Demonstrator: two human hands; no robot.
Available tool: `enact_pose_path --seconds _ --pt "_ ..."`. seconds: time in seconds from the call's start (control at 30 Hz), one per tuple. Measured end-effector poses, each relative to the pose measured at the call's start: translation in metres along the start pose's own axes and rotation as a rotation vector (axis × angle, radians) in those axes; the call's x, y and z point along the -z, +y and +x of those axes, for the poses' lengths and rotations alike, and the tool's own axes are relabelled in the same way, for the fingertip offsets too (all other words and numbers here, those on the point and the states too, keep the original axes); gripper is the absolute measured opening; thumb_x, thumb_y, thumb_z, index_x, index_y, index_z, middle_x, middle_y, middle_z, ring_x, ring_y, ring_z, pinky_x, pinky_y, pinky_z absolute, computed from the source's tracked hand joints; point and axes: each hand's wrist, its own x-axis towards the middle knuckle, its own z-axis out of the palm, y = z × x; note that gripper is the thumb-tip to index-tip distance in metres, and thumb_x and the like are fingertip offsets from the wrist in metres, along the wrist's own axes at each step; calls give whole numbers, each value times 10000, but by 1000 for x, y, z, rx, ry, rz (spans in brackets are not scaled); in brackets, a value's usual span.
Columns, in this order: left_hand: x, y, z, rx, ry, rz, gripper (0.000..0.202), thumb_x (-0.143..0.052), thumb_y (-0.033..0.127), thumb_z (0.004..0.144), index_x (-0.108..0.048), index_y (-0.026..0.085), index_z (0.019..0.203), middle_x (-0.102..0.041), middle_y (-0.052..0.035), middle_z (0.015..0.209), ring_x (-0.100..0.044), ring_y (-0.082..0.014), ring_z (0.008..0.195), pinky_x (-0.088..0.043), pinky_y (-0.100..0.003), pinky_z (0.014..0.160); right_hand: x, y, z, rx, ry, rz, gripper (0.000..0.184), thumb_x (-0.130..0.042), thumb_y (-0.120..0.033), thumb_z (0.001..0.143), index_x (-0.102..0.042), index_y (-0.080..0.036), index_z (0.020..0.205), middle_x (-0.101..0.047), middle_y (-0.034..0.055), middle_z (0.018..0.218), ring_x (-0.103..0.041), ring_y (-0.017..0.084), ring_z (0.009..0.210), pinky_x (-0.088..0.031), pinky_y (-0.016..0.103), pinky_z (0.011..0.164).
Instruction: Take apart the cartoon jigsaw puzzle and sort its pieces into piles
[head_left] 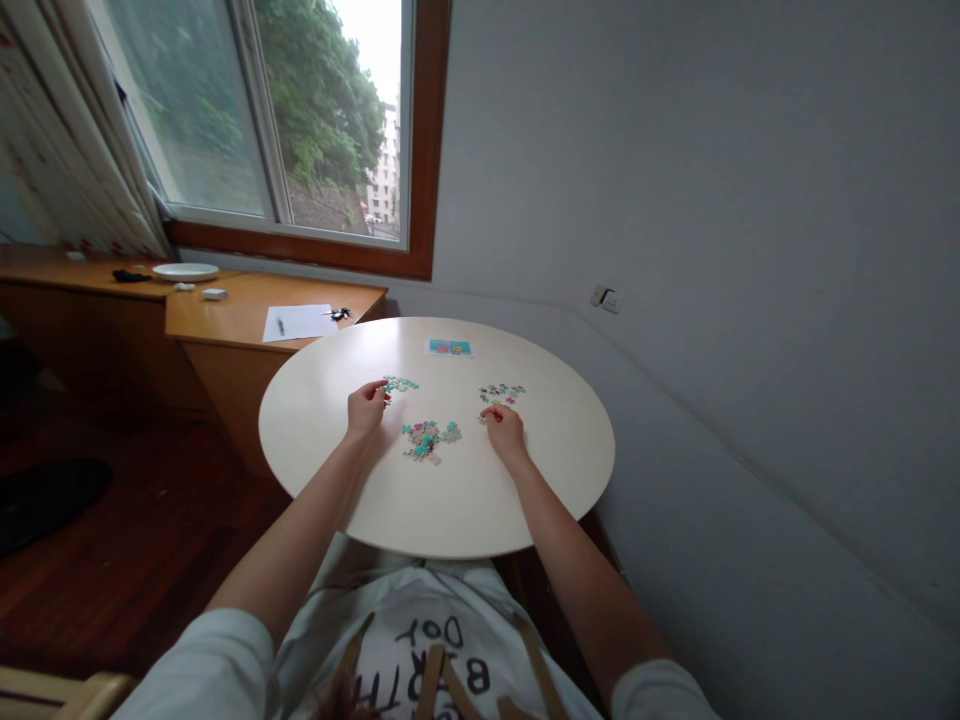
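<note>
Apparently light and stiff, the puzzle pieces (428, 440) are heaped on the desk (439, 512) between left hand (365, 409) and right hand (505, 433), a cluster beside each; opposite edges are best pinched, tabs spared. Both hands' fingers are drawn nearly together; whether anything is held cannot be told.

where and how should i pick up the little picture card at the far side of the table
Pinch the near edge, coming from the person's side: the picture card looks thin and flat on the table, so tipping that edge up first would probably help. The gap between the left puzzle pieces and right puzzle pieces leaves a way in.
</note>
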Motion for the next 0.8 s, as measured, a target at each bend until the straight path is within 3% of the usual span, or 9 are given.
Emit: enact_pose_path --seconds 0.23,0.37,0.5,0.8 --pt "25 -16 18 0 143 153 266 -572 299 689 -647 133 883 -681 -67 708 -627 -176 678 -472 -285 651 3 -3 -5 33 -52 -273 205 -489 -225 730 -683 -195 671 -693 51 758 -593 176 700 -414 267 657" --pt "34 -17 23 49 123 357 126 -609 255 658 -653 171 740 -702 -84 800 -632 -221 807 -450 -342 775 4 -4 -6 31 -68 -326 198 -516 -291 737 -685 -214 670 -692 33 728 -597 166 673 -404 258 629" --pt "36 -10 19 92 113 572 76 -605 254 676 -657 204 700 -708 -84 851 -611 -283 887 -333 -485 904 4 -1 -6 37 -75 -348 160 -544 -288 733 -678 -216 681 -683 16 717 -588 150 660 -396 245 615" --pt "35 -16 20 19 87 678 47 -606 201 634 -636 221 604 -701 -73 731 -611 -306 833 -309 -511 879 3 4 -3 83 -75 -348 111 -558 -211 738 -668 -216 727 -658 7 721 -568 133 671 -400 236 648"
